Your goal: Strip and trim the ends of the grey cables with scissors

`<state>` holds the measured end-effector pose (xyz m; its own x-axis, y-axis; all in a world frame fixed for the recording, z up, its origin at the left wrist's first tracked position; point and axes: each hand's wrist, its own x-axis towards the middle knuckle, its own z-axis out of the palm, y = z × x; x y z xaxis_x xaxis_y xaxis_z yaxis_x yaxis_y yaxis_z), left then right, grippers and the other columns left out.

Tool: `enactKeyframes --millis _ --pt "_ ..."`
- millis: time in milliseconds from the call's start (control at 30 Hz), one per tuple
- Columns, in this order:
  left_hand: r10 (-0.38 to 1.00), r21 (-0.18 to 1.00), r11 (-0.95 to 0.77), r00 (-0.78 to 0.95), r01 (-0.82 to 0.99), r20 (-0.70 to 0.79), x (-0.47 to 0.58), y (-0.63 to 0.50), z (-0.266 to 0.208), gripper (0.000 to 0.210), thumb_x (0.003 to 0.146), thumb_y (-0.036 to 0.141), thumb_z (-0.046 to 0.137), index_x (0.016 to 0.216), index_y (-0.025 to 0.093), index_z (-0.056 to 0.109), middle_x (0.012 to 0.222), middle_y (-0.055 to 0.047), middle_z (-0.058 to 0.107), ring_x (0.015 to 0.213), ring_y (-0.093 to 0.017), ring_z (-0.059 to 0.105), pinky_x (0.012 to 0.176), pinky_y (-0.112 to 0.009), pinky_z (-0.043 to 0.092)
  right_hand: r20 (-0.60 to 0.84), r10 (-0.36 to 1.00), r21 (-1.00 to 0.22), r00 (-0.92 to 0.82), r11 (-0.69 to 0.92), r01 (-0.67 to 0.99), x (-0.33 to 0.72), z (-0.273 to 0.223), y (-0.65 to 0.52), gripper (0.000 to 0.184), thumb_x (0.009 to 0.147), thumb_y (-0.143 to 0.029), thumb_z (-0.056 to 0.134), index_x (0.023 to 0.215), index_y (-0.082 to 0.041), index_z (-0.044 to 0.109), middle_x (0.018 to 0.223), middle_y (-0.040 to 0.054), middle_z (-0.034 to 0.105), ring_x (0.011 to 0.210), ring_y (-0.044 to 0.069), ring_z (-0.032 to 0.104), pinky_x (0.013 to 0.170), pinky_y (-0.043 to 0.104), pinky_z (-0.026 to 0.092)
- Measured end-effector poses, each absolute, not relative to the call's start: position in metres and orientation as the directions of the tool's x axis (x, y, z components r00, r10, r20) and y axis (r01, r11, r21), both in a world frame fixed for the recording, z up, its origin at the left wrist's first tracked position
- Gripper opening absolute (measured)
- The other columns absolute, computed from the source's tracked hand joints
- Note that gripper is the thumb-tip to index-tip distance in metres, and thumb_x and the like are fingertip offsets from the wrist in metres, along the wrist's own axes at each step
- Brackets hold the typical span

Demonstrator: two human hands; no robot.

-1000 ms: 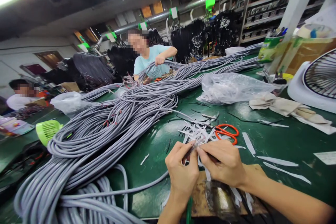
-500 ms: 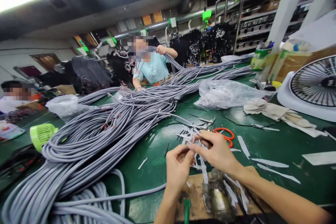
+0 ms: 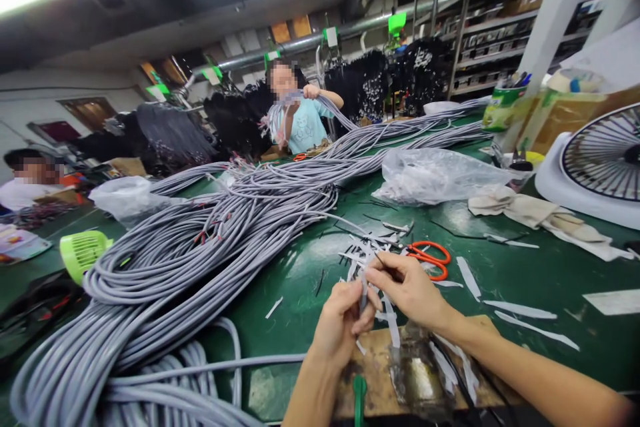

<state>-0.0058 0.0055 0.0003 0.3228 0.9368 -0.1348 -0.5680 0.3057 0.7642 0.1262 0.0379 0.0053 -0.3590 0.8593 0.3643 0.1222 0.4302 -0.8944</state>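
Observation:
A grey cable [image 3: 270, 359] runs in from the left behind my left wrist, and its end stands up out of my left hand [image 3: 343, 317], whose fingers are wrapped round it. My right hand [image 3: 413, 287] is at the top of this end, thumb and forefinger pinched together. What they pinch is too small to make out. Just beyond my fingers lies a heap of white strips [image 3: 355, 257] and short black pieces. Orange-handled scissors [image 3: 447, 257] rest to the right of the heap. Below my hands is a wooden board [image 3: 373, 347] carrying a metal block [image 3: 423, 377].
Large coils of grey cable [image 3: 175, 260] cover the table's left and middle. A plastic bag [image 3: 440, 177], a cloth glove [image 3: 540, 217] and a white fan [image 3: 560, 180] stand rightward. A green fan [image 3: 83, 253] is at left. Across the table, a co-worker [image 3: 303, 123] holds a cable bundle.
My left hand has turned and closed round the cable, whose end now shows between my hands. My right hand stays close, still pinching. The co-worker has lifted a bunch of cable ends.

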Motion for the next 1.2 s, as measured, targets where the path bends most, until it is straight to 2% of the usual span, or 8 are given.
enactKeyframes --millis 200,333,467,667,767,933,1100,1200 --pt "0.937 0.705 0.335 0.3 -0.625 -0.179 -0.008 0.007 0.0 0.023 0.057 0.027 0.075 0.065 0.009 0.065 0.055 -0.001 0.06 0.033 -0.004 0.047 0.031 -0.014 0.021 0.477 0.869 -0.859 -0.135 0.493 0.139 0.131 0.013 0.03 0.016 0.081 -0.03 0.054 0.082 -0.014 0.058 0.056 -0.0044 0.043 0.047 0.007 0.037 0.042 0.019 0.03" --pt "0.931 0.683 0.356 0.304 -0.637 -0.201 -0.008 0.01 -0.002 0.025 0.056 0.028 0.076 0.058 0.009 0.061 0.048 0.0 0.059 0.024 -0.002 0.039 0.025 -0.012 0.019 0.44 0.844 -0.858 -0.308 0.496 0.135 0.135 0.018 0.026 0.02 0.083 -0.027 0.051 0.09 -0.013 0.063 0.052 -0.0031 0.048 0.043 0.008 0.041 0.04 0.018 0.033" --pt "0.912 0.682 0.401 0.34 -0.612 -0.231 -0.008 0.013 -0.007 0.024 0.057 0.026 0.072 0.053 0.009 0.056 0.041 0.001 0.055 0.017 0.0 0.028 0.02 -0.012 0.012 0.361 0.783 -0.885 -0.507 0.459 0.079 0.135 0.022 0.028 0.022 0.084 -0.022 0.048 0.093 -0.012 0.065 0.072 0.0043 0.065 0.065 0.013 0.059 0.06 0.022 0.047" --pt "0.906 0.702 0.416 0.326 -0.578 -0.269 -0.003 0.014 -0.011 0.023 0.06 0.024 0.072 0.058 0.011 0.053 0.036 0.005 0.05 0.016 0.0 0.025 0.02 -0.01 0.01 0.302 0.7 -0.87 -0.647 0.48 0.112 0.138 0.027 0.03 0.025 0.086 -0.02 0.046 0.073 -0.012 0.066 0.064 0.0013 0.063 0.057 0.01 0.053 0.053 0.018 0.041" --pt "0.929 0.715 0.369 0.266 -0.594 -0.259 0.0 0.013 -0.007 0.027 0.064 0.032 0.072 0.066 0.013 0.053 0.041 0.007 0.049 0.018 0.001 0.028 0.021 -0.009 0.012 0.367 0.718 -0.793 -0.592 0.574 0.204 0.136 0.024 0.028 0.023 0.085 -0.019 0.047 0.072 -0.013 0.065 0.057 -0.001 0.058 0.049 0.008 0.044 0.047 0.018 0.035" --pt "0.996 0.767 0.069 -0.002 -0.638 -0.091 -0.007 0.008 0.004 0.029 0.07 0.032 0.068 0.093 0.016 0.06 0.078 -0.001 0.064 0.027 0.004 0.034 0.025 -0.01 0.017 0.453 0.74 -0.693 -0.498 0.643 0.325 0.133 0.016 0.029 0.021 0.084 -0.017 0.047 0.075 -0.014 0.065 0.053 -0.0022 0.053 0.043 0.007 0.036 0.043 0.019 0.028" --pt "0.998 0.762 -0.065 -0.062 -0.644 0.033 -0.021 0.003 0.007 0.026 0.067 0.037 0.07 0.078 0.014 0.068 0.056 0.003 0.056 0.029 0.004 0.021 0.03 -0.012 0.011 0.459 0.826 -0.697 -0.328 0.564 0.444 0.146 0.018 0.042 0.02 0.079 -0.019 0.05 0.065 -0.013 0.063 0.046 -0.0043 0.044 0.041 0.007 0.034 0.041 0.019 0.026" --pt "0.999 0.9 -0.025 0.013 -0.436 0.034 -0.013 0.002 0.006 0.032 0.07 0.043 0.067 0.066 0.011 0.066 0.053 0.001 0.052 0.032 0.002 0.023 0.034 -0.015 0.012 0.451 0.847 -0.787 -0.28 0.526 0.322 0.152 0.025 0.043 0.019 0.081 -0.027 0.051 0.077 -0.013 0.064 0.055 -0.0014 0.054 0.045 0.008 0.043 0.042 0.019 0.032"
